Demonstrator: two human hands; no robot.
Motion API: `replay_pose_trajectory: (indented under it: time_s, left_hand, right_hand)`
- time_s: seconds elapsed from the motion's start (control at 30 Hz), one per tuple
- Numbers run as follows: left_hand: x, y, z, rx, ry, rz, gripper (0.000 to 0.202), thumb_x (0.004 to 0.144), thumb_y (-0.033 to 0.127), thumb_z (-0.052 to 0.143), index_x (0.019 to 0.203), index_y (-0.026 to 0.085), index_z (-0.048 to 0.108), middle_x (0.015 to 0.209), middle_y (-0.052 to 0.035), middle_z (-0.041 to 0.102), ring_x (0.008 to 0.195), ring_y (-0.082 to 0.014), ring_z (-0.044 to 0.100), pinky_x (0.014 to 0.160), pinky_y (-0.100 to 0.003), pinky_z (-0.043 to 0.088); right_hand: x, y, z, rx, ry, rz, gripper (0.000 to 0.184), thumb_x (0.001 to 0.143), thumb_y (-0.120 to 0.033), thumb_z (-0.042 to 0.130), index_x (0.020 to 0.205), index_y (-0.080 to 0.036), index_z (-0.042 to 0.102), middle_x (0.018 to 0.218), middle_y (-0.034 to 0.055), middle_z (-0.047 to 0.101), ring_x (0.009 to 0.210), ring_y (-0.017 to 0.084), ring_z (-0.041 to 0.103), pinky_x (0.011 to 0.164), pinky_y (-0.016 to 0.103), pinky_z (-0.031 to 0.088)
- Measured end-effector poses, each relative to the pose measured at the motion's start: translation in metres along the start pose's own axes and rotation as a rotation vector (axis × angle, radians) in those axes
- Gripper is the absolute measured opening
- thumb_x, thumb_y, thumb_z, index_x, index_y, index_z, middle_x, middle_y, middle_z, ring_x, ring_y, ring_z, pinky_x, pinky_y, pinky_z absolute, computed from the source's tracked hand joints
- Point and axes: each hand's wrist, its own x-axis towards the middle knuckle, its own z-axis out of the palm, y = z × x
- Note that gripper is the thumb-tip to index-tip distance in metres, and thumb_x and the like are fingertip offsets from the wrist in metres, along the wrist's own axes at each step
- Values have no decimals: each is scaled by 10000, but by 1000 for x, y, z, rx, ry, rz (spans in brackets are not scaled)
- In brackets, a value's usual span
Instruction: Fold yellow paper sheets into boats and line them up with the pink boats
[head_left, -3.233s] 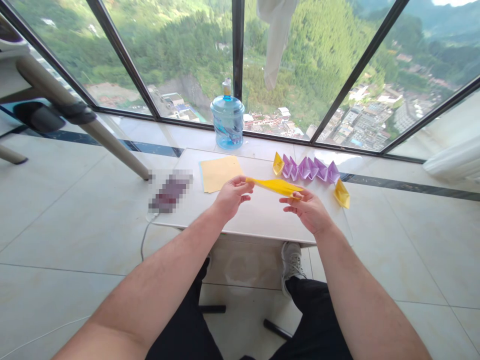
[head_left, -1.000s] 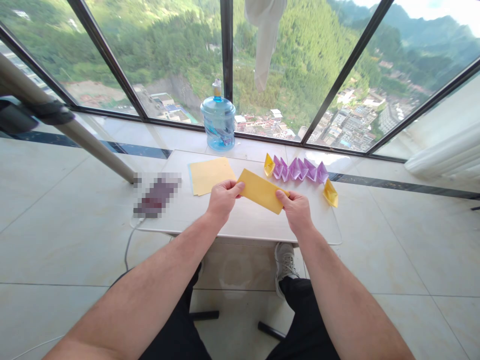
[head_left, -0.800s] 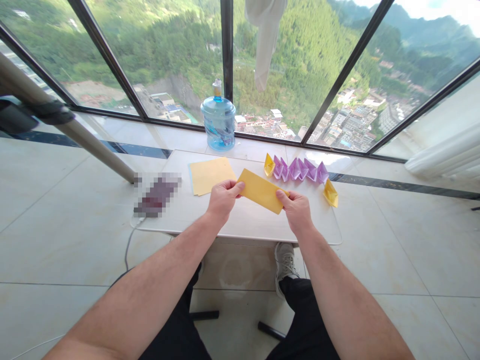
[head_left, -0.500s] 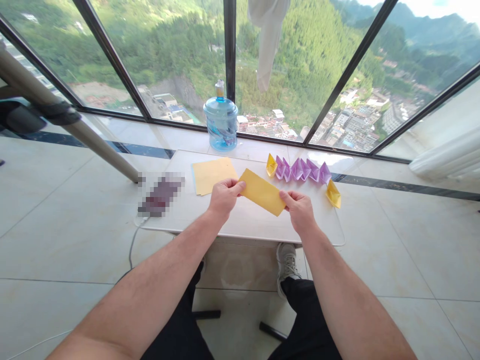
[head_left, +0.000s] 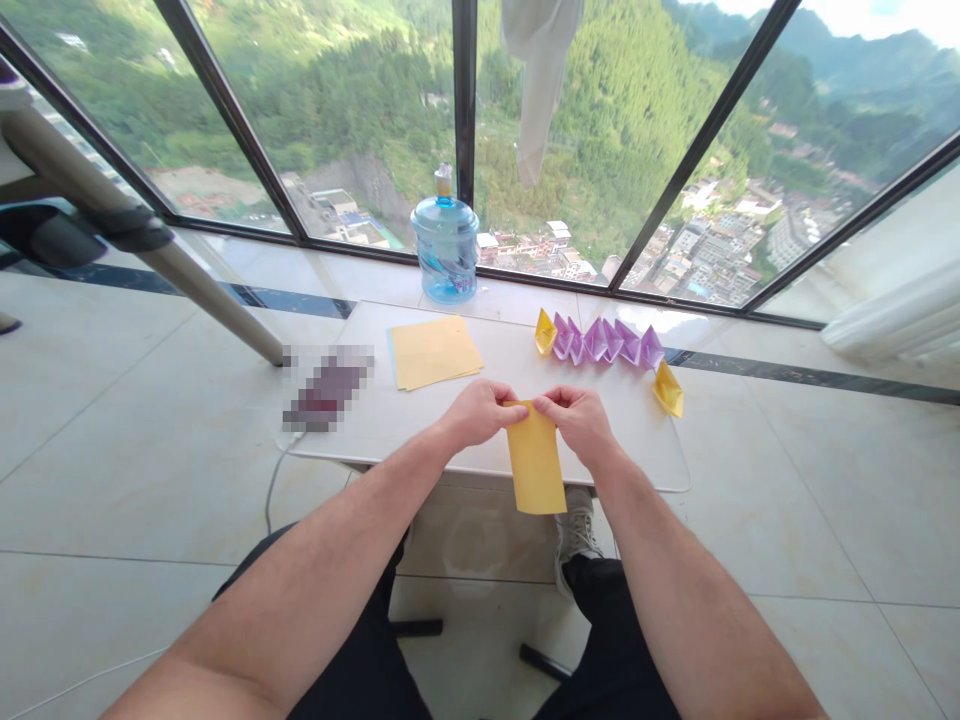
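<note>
A folded yellow sheet of paper hangs lengthwise toward me over the front edge of the low white table. My left hand pinches its top left corner, thumb on top. Close beside it, my right hand pinches the top right corner the same way. Behind my left hand lies a stack of yellow paper with a thin blue edge at its left. Beyond my right hand stands a row of purple paper boats, with a yellow boat at its left end and another yellow boat at its right.
A blue water jug stands behind the table by the windows. At the table's left lies a pixelated object with a white cable. A beige pole slants down at the left. My shoe is below the table.
The yellow sheet has turned from lying crosswise between my hands to hanging lengthwise toward me. My hands have come close together at its top edge.
</note>
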Motion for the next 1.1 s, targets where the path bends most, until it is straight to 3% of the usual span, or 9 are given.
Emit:
replay_pose_trajectory:
  time_s: [0.23,0.4,0.67,0.87,1.1]
  left_hand:
    - [5,-9,8,-323,216,-31,291,655,425,758,637,164,632,614,5,608,600,-132,524,594,-270,401]
    - [6,-10,11,-369,251,20,276,722,429,723,694,156,690,679,-18,660,665,-148,571,660,-280,451]
    - [6,-5,15,-453,395,46,186,663,318,764,712,164,672,679,4,651,663,-131,564,649,-256,446]
    - [1,-3,14,-449,239,11,280,692,419,755,717,150,681,697,-7,654,673,-135,562,668,-268,443]
    - [-3,1,15,-438,198,14,286,687,424,753,720,147,692,715,-24,680,676,-151,586,659,-272,455]
  right_hand:
    - [2,5,8,56,167,-55,333,708,-499,752,705,-172,689,621,13,667,555,145,556,524,258,431]
    - [1,5,13,34,242,-75,317,726,-487,723,688,-176,670,611,8,649,555,147,555,508,253,423]
    - [-2,0,16,-26,280,-95,282,743,-453,696,678,-183,644,585,-6,617,528,133,523,480,245,393]
    - [-6,-3,18,-9,307,-137,280,751,-452,685,679,-185,640,583,-5,609,542,134,521,508,252,405]
    - [-8,-4,21,-3,317,-138,299,767,-476,661,672,-195,625,571,-16,585,539,128,493,519,255,398]
